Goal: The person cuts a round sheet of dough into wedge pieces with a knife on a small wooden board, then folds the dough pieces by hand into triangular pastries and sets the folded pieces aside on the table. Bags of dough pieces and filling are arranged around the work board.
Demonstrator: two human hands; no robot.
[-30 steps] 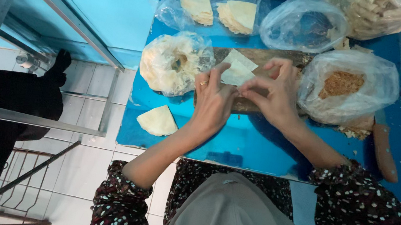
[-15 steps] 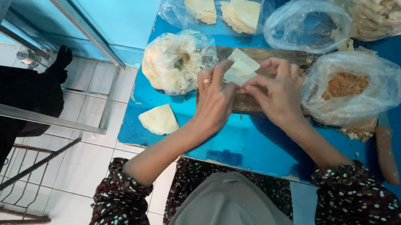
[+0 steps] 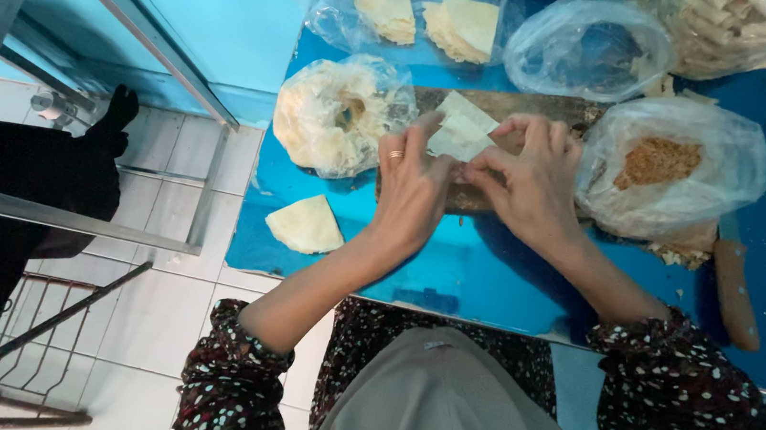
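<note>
From the head camera we look straight down on our two hands meeting over a brown wooden board (image 3: 511, 105) on the blue table (image 3: 491, 275). Our left hand (image 3: 412, 189), a ring on one finger, has its fingers curled together on the near edge of a pale pastry sheet (image 3: 460, 130), thumb and fingertips pressing it from the left. Our right hand (image 3: 526, 179) comes in from the other side, its fingers bent and pinched onto the same sheet at its right corner, so both grips are closed on the wrapper and none of the fingers are spread wide. The sheet lies partly folded on the board, just beyond our knuckles, its far corner pointing away from us. Both forearms reach up from the bottom of the view, sleeves of dark spotted cloth pushed back, wrists angled inward toward each other. Just left of the left hand sits a clear bag holding a ring of pale dough sheets (image 3: 341, 116), touching the board's end. A folded triangle pastry (image 3: 305, 225) lies alone on the table near the left forearm. Right of our right hand a plastic bag of brown crumbly filling (image 3: 663, 165) rests, close beside the fingers. Beyond it all, another bag holds more folded triangles (image 3: 434, 21).
</note>
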